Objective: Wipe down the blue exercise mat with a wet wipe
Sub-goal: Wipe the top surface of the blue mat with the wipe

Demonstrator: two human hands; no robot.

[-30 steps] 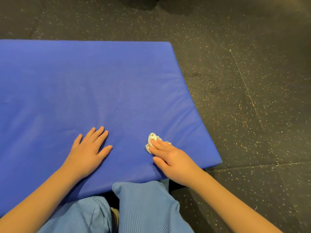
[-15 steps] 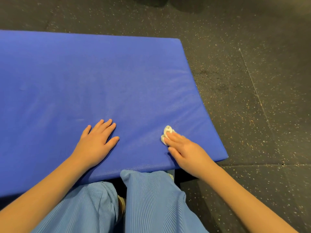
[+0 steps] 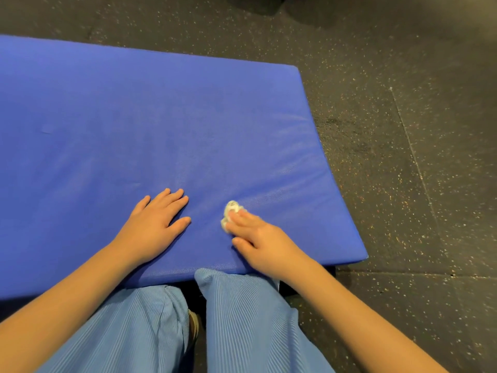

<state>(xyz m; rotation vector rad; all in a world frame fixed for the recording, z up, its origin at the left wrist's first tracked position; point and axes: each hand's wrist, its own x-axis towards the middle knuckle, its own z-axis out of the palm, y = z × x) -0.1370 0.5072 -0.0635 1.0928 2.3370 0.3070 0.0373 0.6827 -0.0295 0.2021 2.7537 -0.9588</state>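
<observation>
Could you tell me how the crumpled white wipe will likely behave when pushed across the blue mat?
The wipe looks soft and floppy: it is bunched into a small wad under the right hand. It probably weighs little, and may roll or unfold rather than slide flat.

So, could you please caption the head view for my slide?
Right hand presses a crumpled wet wipe onto the blue mat; left hand rests flat.

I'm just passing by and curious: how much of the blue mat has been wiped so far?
Done: hard to judge; only a faint sheen shows on the right part of the blue mat. In hand: the right hand presses a balled wet wipe on the mat near its front edge, while the left hand lies flat beside it. Left: likely the far and left stretches.
</observation>
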